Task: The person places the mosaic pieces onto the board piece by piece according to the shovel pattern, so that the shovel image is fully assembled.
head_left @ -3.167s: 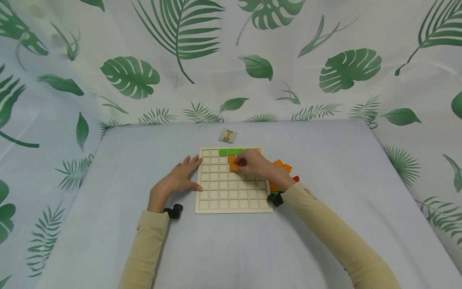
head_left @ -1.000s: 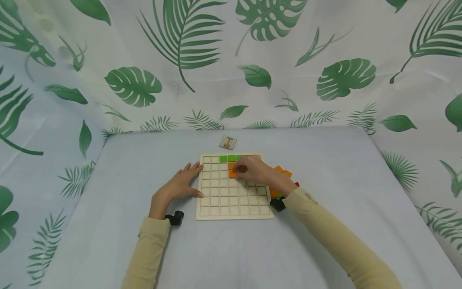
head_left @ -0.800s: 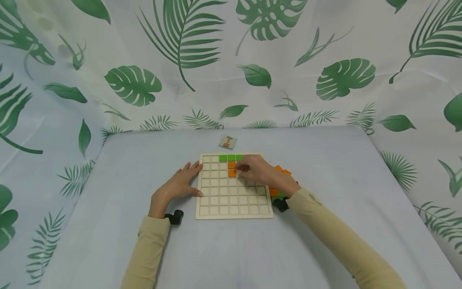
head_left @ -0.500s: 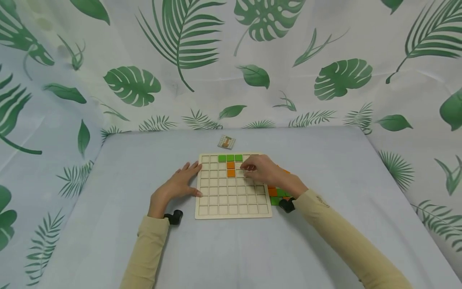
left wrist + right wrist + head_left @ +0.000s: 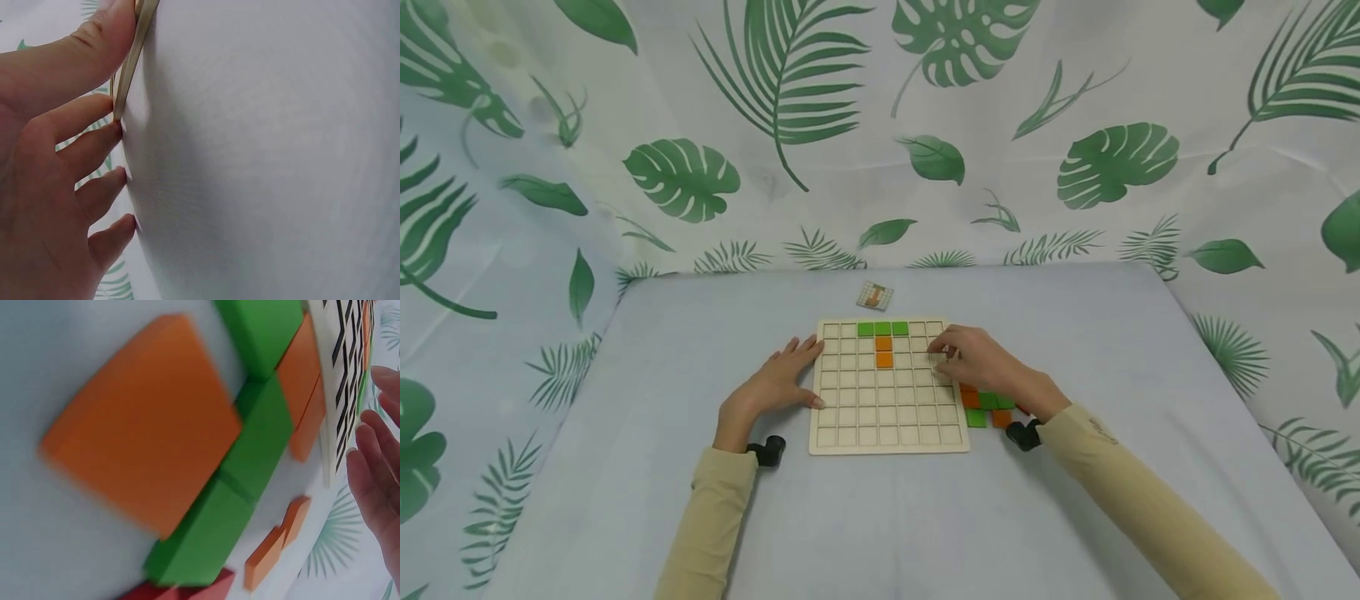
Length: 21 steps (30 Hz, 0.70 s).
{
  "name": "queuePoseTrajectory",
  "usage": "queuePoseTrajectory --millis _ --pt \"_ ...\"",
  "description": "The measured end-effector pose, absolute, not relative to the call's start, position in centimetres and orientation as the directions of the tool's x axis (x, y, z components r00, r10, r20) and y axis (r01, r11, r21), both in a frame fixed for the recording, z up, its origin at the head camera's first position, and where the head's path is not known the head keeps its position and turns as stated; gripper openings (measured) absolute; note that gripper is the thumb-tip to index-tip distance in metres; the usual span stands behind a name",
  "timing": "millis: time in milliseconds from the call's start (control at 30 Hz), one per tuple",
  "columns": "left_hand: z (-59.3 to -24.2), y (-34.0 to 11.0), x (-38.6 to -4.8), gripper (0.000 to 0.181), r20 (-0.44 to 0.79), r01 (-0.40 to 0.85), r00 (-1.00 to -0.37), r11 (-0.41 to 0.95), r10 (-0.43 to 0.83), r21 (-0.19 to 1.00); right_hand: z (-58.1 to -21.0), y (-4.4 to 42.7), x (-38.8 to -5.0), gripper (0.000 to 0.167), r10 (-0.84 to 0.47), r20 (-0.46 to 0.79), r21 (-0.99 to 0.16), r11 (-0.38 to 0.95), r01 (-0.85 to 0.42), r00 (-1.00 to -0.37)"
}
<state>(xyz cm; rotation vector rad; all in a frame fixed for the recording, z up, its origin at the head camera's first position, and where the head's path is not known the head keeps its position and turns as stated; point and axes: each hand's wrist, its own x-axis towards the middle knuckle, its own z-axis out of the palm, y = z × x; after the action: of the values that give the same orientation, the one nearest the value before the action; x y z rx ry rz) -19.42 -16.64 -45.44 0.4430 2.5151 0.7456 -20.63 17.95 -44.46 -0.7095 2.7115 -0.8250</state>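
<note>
On the grid board (image 5: 887, 414) three green tiles (image 5: 883, 328) lie side by side in the top row, and two orange tiles (image 5: 884, 359) run down below the middle one. The left hand (image 5: 769, 388) rests spread at the board's left edge; in the left wrist view its thumb and fingertips (image 5: 117, 128) touch that edge. Over the board's right side hovers the right hand (image 5: 981, 360), fingers bent loosely and nothing seen between them. The right wrist view shows that hand (image 5: 378, 462) beyond the board (image 5: 328, 394), its fingers apart from the thumb.
Loose green tiles (image 5: 976, 418), orange tiles (image 5: 1002, 418) and red tiles (image 5: 209, 590) lie right of the board, partly under the right forearm. A small card with a coloured grid pattern (image 5: 875, 296) lies behind the board. A leaf-print cloth (image 5: 932, 225) hangs around the table.
The right hand has drawn away from the orange tiles toward the board's right edge, uncovering the top-row green tiles and more loose tiles. The left hand has stayed at the left edge.
</note>
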Motion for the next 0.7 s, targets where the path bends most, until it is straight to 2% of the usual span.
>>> queuePoseTrajectory --millis 233,500,700 --pt "-45.3 -16.5 -19.5 0.102 -0.354 0.158 -0.836 0.802 0.419 0.576 -45.2 20.0 -20.1 0.022 -0.489 -0.031 -0.539 0.743 -0.397 -0.872" --pt "-45.2 -16.7 -19.5 0.102 -0.330 0.177 -0.842 0.796 0.427 0.580 -45.1 21.8 -19.8 0.031 -0.435 -0.143 -0.555 0.779 -0.292 -0.889" --pt "-45.3 -16.7 -19.5 0.102 -0.335 0.178 -0.840 0.799 0.427 0.574 -45.2 22.5 -19.4 0.029 -0.489 -0.179 -0.537 0.776 -0.332 -0.854"
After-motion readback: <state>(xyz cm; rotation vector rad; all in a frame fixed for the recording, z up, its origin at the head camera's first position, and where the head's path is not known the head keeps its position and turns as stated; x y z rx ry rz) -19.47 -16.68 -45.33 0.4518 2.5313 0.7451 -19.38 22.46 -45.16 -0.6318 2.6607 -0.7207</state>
